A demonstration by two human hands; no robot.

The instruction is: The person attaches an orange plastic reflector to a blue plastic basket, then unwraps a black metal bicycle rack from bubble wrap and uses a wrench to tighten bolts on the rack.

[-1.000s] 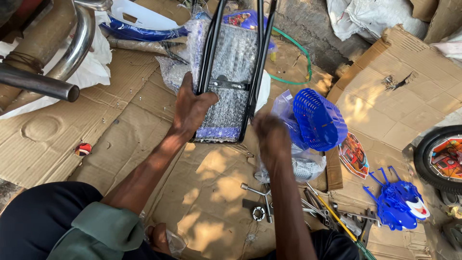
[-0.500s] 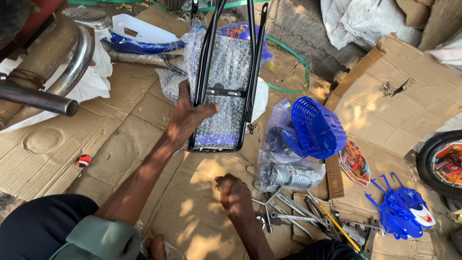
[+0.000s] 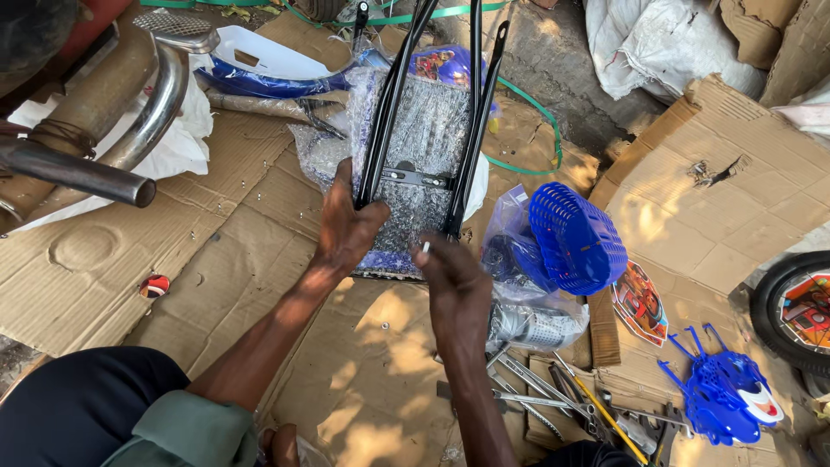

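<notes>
Your work lies on flattened cardboard [image 3: 216, 285], where the black tubular frame [image 3: 471, 130] stands over a bubble-wrapped part [image 3: 424, 138], its upper end cut off by the picture edge. To its right, a clear plastic bag [image 3: 519, 285] holds dark blue parts and a chromed piece, hard to identify through the film, and an empty blue basket [image 3: 577, 238] rests against it. Your left hand [image 3: 350, 227] grips the frame's lower left tube, and your right hand [image 3: 450, 272] pinches a small metal fastener [image 3: 425, 247] at the lower right tube.
</notes>
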